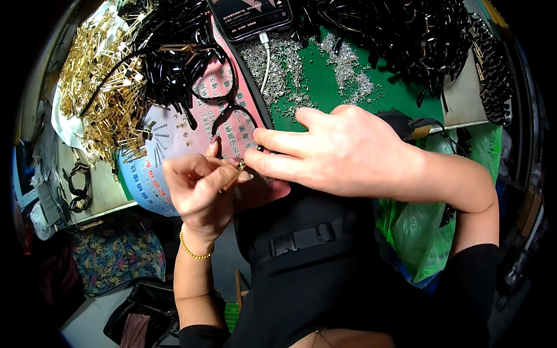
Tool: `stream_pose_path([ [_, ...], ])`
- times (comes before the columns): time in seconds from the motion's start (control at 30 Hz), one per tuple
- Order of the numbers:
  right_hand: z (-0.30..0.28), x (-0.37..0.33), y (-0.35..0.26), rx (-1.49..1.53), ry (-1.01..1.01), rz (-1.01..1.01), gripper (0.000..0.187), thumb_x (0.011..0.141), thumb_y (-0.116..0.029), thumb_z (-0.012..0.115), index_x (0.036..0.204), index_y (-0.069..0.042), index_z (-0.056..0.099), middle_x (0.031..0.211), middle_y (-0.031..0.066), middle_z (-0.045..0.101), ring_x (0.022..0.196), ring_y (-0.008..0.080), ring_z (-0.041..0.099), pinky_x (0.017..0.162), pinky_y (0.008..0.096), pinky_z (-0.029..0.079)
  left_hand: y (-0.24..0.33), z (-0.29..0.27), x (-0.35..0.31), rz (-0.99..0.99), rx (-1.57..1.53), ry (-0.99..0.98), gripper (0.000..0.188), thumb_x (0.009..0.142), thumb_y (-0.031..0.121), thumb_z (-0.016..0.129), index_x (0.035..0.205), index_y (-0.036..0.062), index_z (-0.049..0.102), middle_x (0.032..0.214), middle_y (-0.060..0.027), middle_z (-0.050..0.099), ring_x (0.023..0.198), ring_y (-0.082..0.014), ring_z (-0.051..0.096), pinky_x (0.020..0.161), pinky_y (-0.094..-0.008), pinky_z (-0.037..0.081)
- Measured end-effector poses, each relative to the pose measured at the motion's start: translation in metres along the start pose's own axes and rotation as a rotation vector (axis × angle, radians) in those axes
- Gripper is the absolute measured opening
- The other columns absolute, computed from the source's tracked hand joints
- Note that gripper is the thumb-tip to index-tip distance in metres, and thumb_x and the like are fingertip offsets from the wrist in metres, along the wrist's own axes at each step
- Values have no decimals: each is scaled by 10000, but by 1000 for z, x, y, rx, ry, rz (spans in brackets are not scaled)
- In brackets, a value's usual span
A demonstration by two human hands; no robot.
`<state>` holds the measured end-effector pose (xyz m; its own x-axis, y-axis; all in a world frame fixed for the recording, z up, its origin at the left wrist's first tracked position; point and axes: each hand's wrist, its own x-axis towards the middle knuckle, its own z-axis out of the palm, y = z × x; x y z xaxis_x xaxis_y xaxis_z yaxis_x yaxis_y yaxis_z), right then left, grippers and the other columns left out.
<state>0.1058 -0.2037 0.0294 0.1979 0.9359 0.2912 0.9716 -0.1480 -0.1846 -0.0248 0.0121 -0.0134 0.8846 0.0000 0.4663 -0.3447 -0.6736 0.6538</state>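
Note:
A black eyeglass frame (218, 123) lies on the pink and blue printed sheet in front of me, its lower part between my hands. My left hand (200, 188) is closed, thumb and fingers pinching a thin gold temple arm (231, 181) whose hinge end meets the frame. My right hand (348, 152) reaches in from the right, its fingertips closed on the frame's near end by the hinge. The thumb of that hand is hidden, and the joint between frame and temple is partly covered by fingers.
Gold temple arms (104, 87) are heaped at the left, beside a pile of black frames (168, 75). Small silver screws (284, 75) scatter over the green mat (400, 95). A phone (249, 20) with a white cable (267, 64) stands at the back; a black and yellow tool (406, 124) lies right.

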Motion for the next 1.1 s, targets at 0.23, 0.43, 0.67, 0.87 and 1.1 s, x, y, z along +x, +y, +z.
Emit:
stream_pose_path([
  [0.23,8,2,0,-61,45,-29,231,841,-254,672,1046,-148,659,897,-19,608,659,143,613,438,247,488,-3,5,-2,93,30,36,309,788,-129,754,999,65,639,973,-81,486,760,-189,670,924,-484,607],
  [0.43,8,-2,-13,-180,61,-32,316,873,-281,646,1150,-132,676,1041,15,676,657,127,593,434,229,484,3,9,-7,17,17,89,242,805,-56,791,962,62,648,933,-69,501,771,-179,650,934,-440,602],
  [0.67,8,1,-10,-261,61,-27,360,872,-296,652,1184,-116,663,1083,42,671,674,134,604,459,242,503,-2,9,-4,57,77,97,232,781,-4,830,942,32,666,957,-80,531,808,-194,632,930,-437,595],
  [0.87,-31,-7,-16,265,34,249,368,875,-283,760,1158,-77,647,1109,67,664,790,203,700,623,291,556,3,11,-9,11,61,67,374,704,13,871,1042,53,714,1115,-116,625,1012,-268,646,843,-335,556],
  [1.1,-10,-26,-2,1268,-122,750,188,962,-45,635,1144,3,629,980,85,729,618,88,612,545,233,474,71,-78,11,56,3,176,173,907,66,652,1047,69,550,1024,-160,735,886,-303,747,871,-393,591],
])
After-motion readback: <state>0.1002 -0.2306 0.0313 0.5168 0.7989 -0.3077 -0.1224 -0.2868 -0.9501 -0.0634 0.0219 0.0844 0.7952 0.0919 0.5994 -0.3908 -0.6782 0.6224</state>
